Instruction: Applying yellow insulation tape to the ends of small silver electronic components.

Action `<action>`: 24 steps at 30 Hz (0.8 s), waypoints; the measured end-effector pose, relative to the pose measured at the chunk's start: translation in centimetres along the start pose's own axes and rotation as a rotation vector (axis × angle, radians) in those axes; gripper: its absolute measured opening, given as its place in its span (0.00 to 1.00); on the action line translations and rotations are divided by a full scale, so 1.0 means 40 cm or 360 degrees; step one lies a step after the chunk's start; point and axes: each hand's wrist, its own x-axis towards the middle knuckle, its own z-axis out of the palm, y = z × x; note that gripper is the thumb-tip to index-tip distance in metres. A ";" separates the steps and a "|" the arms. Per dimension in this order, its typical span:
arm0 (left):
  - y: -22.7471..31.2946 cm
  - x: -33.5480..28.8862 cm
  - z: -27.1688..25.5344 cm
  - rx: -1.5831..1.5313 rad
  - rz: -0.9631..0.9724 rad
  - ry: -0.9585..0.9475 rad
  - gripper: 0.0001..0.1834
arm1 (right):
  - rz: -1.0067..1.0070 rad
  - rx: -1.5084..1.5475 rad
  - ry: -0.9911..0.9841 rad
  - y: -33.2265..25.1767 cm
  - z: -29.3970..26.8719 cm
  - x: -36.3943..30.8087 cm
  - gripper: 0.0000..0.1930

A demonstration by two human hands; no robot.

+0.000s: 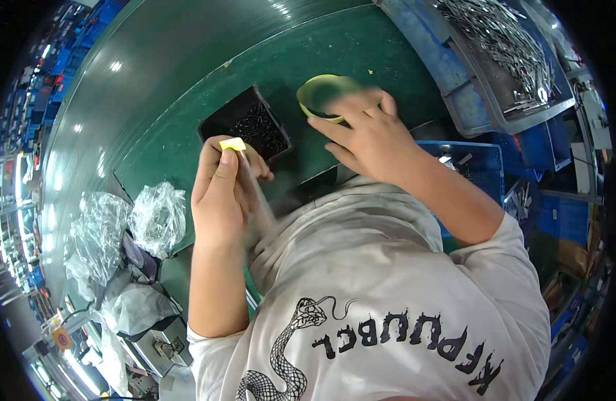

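Note:
My left hand (219,190) is closed in a pinch on a long, pale, translucent strip (254,198), whose lower end is smeared by motion. A small piece of yellow tape (233,144) sits at the strip's top end, by my thumb and forefinger. To the right, my right hand (373,138) reaches over a roll of yellow tape (309,101) lying on the green bench. Its fingers are spread, with some of them blurred across the roll's right side. Whether those fingertips touch the roll is unclear.
Between my hands, a black tray (217,120) holds small dark parts. Clear plastic bags (158,217) lie at the left. A grey-blue bin (463,93) of thin metal pieces stands at the far right, with a blue bin (485,160) nearer me.

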 end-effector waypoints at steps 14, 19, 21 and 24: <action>-0.063 -0.047 0.122 0.0298 -0.0053 -0.0482 0.37 | 0.0292 0.1821 -0.0846 -0.065 -0.080 -0.117 0.21; -0.094 -0.023 0.223 0.0490 0.0409 -0.1142 0.23 | 0.0494 0.1720 -0.1155 -0.073 -0.090 -0.190 0.22; -0.097 -0.021 0.272 0.0721 0.0664 -0.1292 0.12 | 0.0725 0.1946 -0.0941 -0.069 -0.128 -0.215 0.19; -0.097 -0.028 0.275 0.0850 0.0622 -0.1338 0.20 | 0.0374 0.1694 -0.0545 0.000 -0.101 -0.311 0.15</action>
